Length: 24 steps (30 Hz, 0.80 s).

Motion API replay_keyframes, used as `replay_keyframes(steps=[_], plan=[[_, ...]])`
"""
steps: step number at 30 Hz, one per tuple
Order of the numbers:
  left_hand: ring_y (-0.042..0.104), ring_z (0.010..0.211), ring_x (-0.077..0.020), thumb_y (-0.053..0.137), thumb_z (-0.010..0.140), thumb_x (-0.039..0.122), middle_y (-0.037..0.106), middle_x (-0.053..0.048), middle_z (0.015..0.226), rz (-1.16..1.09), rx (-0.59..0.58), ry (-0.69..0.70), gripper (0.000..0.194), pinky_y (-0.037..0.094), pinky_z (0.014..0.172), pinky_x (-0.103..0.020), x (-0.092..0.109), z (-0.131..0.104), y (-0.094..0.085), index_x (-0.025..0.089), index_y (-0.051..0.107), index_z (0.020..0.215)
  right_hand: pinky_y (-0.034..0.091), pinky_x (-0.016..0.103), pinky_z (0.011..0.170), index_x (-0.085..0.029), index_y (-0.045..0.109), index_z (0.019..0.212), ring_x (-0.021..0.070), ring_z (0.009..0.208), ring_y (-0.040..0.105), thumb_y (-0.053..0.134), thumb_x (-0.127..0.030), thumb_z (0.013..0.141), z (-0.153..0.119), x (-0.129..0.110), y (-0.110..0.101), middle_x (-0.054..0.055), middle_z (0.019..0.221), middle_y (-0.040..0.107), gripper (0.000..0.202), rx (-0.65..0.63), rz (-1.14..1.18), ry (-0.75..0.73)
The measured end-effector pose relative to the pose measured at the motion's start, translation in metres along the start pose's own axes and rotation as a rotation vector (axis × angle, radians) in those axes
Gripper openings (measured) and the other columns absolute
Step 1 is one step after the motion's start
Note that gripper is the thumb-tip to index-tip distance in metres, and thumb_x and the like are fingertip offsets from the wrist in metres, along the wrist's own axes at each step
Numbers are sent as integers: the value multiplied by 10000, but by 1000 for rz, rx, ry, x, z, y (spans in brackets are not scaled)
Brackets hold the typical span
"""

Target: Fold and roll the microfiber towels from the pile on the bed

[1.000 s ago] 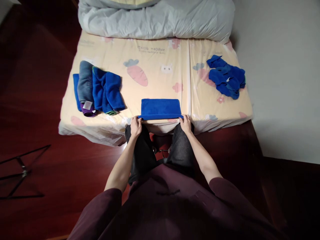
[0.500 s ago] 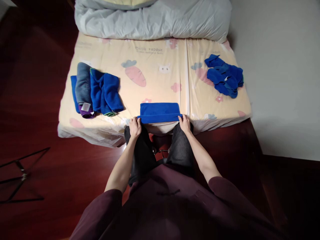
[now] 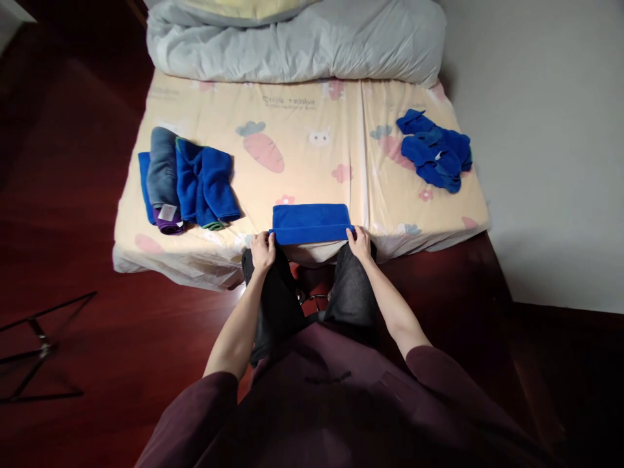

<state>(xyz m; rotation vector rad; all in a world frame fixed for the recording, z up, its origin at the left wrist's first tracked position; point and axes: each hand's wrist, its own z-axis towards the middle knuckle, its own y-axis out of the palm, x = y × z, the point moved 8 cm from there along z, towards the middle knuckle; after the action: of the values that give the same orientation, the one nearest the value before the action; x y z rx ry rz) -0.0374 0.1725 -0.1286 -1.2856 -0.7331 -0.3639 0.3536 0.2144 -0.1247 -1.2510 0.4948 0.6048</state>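
Observation:
A blue towel [image 3: 311, 216] lies at the front edge of the bed, its near edge folded over into a strip. My left hand [image 3: 264, 251] pinches the left end of that strip between thumb and fingers. At the opposite end, my right hand [image 3: 359, 243] grips the towel's near right corner. Left of the towel, several rolled or folded cloths lie together: a grey one [image 3: 163, 168], a blue one with green edging [image 3: 207, 179] and a purple one [image 3: 168, 223] under the grey. To the right sits a crumpled heap of blue cloths [image 3: 435, 156].
The bed [image 3: 312, 156] has a cream sheet printed with carrots. A grey quilt [image 3: 297, 45] is bunched across its far end. Along the right runs a pale wall [image 3: 550, 156]. A black metal stand [image 3: 41, 344] is on the dark red floor [image 3: 141, 338] at left.
The folded strip at the towel's near edge looks slightly wider and flatter. Both hands keep their hold at its ends. The view has shifted a little.

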Motion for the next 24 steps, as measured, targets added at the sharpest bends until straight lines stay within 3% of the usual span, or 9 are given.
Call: replay_keyframes(steps=[5,19,24], plan=[[634,1123,-349,433,1061,499,726,-163,1070,5,-3,1,370,494,1066,-537,2,0,-1,221,677,1056,575,355,865,-219,659,875,232,837,662,474,-561,1084,0,-1,-3,88,859,695,441,0,6,-5],[622,1120,-343,505,1041,511,733,-150,1038,-3,0,-22,332,487,1057,-516,-1,1,0,232,682,1080,555,350,830,-238,616,775,224,767,623,515,-546,1053,2,1,1,56,751,636,427,46,-6,-9],[610,1149,-336,553,1031,477,724,-148,1070,-61,7,-28,317,478,1079,-511,-2,1,-1,235,662,1204,550,319,805,-244,631,778,213,755,632,524,-551,1047,2,2,3,39,715,629,422,43,-18,4]])
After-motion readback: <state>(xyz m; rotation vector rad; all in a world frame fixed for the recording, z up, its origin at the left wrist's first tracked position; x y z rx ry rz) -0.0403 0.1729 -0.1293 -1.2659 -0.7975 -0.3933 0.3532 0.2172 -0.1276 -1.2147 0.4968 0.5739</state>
